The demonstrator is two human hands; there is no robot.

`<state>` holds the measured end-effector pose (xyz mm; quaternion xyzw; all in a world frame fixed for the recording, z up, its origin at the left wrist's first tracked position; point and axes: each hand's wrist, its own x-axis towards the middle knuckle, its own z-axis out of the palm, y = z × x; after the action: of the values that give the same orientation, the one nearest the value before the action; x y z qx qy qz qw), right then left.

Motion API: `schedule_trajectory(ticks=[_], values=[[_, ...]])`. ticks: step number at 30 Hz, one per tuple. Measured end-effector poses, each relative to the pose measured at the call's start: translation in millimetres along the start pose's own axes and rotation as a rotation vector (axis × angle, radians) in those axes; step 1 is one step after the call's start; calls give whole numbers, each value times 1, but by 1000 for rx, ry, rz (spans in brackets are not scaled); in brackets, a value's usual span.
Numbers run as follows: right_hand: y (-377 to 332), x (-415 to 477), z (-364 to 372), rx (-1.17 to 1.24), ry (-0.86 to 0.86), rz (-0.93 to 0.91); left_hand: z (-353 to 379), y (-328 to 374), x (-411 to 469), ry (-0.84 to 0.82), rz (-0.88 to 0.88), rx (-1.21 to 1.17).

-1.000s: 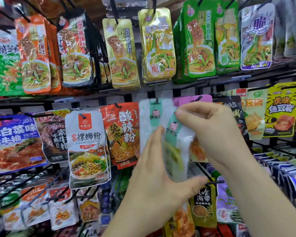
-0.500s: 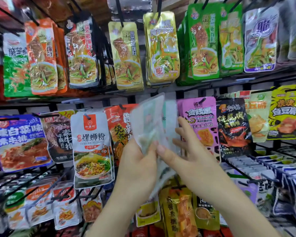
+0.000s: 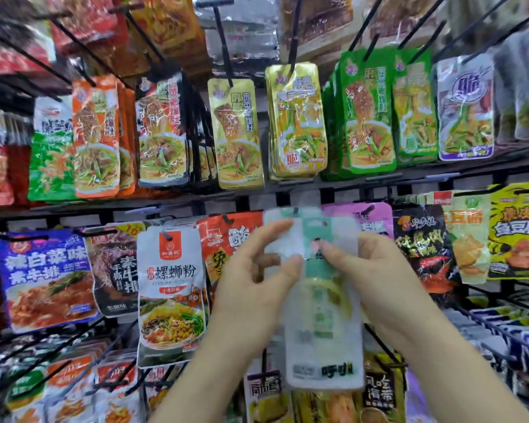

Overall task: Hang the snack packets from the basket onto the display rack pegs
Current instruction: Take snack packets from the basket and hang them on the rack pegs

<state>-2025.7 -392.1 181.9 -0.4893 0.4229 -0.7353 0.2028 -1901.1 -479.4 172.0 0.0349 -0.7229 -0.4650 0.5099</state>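
Okay, both hands on the pale packet [image 3: 321, 315]
Fingers of my left hand [image 3: 257, 270] pinch its top-left corner, right hand [image 3: 379, 279] fingers clamp the top; it's upright in front of the rack [image 3: 425, 174], middle row, between orange packet [image 3: 226, 239] and pink packet [image 3: 373, 215].

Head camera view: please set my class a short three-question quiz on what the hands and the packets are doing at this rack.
1. True or false: both the left hand and the right hand hold the white-and-green packet.
2. The noodle packet hanging left of the left hand is mainly: A white, B black, C purple.
3. Fill in: the green packets hang in the row ___ the hands.
Key: 1 true; 2 A; 3 above.
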Motion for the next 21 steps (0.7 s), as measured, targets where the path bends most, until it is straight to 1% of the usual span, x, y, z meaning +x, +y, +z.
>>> schedule_trajectory(ticks=[1,2,4,5,8,12,14,18,21], values=[[0,4,0,-4,-16,0,-3,2,0,62,-29,6],[-1,8,2,0,-14,-5,-6,13,11,109,-3,86],[-2,16,5,5,20,-40,-1,10,10,102,79,200],[-2,19,7,-12,44,-70,4,12,13,112,97,214],[-1,27,10,-114,124,-161,-6,7,32,165,86,218],[5,35,10,-322,216,-172,-3,6,33,166,90,297],[5,34,9,-389,223,-189,-4,7,34,176,95,319],[3,34,8,-380,165,-211,-6,6,32,185,138,402],[5,38,9,-483,169,-224,-8,2,31,183,154,472]])
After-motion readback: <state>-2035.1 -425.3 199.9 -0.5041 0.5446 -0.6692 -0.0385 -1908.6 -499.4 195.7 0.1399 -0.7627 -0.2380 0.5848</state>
